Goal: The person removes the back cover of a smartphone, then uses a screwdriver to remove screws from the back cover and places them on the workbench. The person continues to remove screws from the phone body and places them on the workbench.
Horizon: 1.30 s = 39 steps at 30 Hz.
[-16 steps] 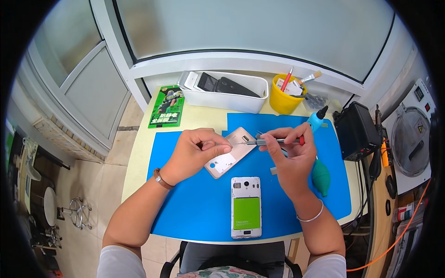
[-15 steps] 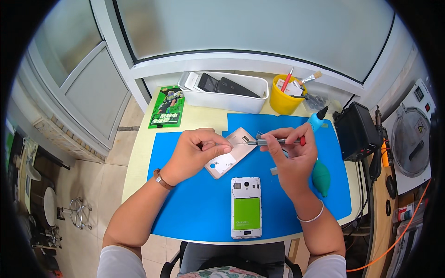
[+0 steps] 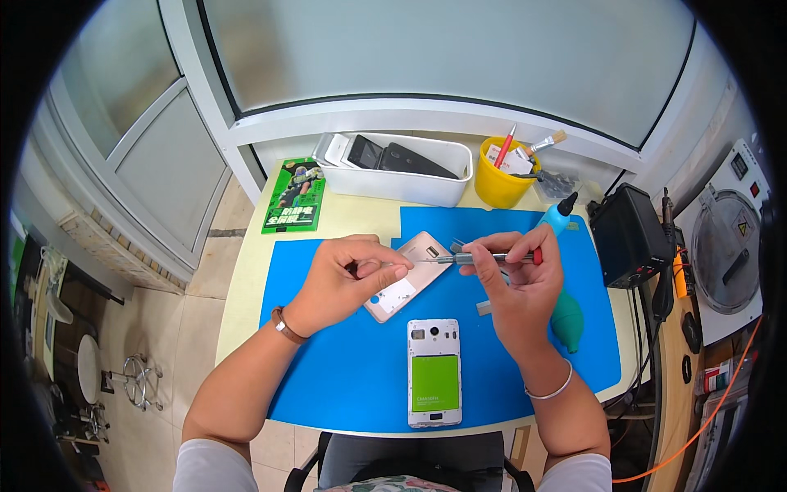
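Observation:
A slim grey precision screwdriver (image 3: 469, 258) with a red end lies in my right hand (image 3: 520, 266), its shaft pointing left. The thumb and fingers of my left hand (image 3: 354, 275) are pinched together at the tip of that shaft. Whether they grip the tip or some tiny part is too small to tell. Thin metal prongs (image 3: 457, 244) show beside my right fingers. Below the hands a pinkish-gold phone back cover (image 3: 418, 283) lies tilted on the blue mat (image 3: 336, 385). Nearer me rests an opened white phone (image 3: 419, 348) with a green battery (image 3: 434, 383).
At the back stand a white bin (image 3: 393, 187) of phones and a yellow cup (image 3: 496, 184) with a brush and a red pen. A green packet (image 3: 293, 197) lies at left. On the right are a blue bottle (image 3: 555, 215), a green air blower (image 3: 567, 324) and a black device (image 3: 627, 234).
Both hands keep nearly the same pose at the screwdriver tip. The bench appears slightly lower in the picture, and the shaft looks a little more level.

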Each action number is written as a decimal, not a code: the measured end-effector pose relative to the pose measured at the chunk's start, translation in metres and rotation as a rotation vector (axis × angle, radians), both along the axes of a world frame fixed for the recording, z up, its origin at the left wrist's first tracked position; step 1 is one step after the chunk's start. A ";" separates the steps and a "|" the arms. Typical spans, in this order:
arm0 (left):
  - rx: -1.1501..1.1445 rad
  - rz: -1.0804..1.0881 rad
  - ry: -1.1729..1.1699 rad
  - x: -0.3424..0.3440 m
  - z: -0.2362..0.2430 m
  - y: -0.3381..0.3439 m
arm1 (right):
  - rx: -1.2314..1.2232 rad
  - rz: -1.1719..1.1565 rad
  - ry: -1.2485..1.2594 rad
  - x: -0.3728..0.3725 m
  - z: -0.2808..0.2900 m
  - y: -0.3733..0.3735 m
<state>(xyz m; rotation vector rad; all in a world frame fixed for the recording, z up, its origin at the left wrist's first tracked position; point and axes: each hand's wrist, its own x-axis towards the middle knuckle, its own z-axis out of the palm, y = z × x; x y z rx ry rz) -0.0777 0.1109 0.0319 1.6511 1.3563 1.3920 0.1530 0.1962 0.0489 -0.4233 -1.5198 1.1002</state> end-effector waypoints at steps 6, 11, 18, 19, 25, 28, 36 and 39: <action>0.002 0.009 0.022 0.001 0.004 -0.002 | 0.008 0.007 -0.009 0.000 -0.001 -0.001; 0.039 0.023 0.064 0.003 0.006 -0.003 | 0.013 0.012 0.000 0.000 -0.001 -0.001; 0.092 0.050 0.167 0.004 0.006 -0.004 | 0.002 0.018 0.006 0.000 0.001 -0.003; 0.093 0.053 0.179 0.005 0.006 -0.004 | 0.008 0.016 0.004 0.000 0.000 -0.003; 0.111 0.037 0.182 0.004 0.008 -0.006 | 0.016 0.027 0.008 0.000 0.000 -0.002; 0.106 0.032 0.192 0.005 0.008 -0.006 | 0.016 0.025 0.011 0.000 -0.001 -0.002; 0.132 0.024 0.176 0.004 0.006 -0.005 | 0.020 0.019 0.029 0.000 0.001 -0.003; 0.137 0.020 0.155 0.004 0.005 -0.005 | 0.027 0.031 0.032 0.001 0.002 -0.004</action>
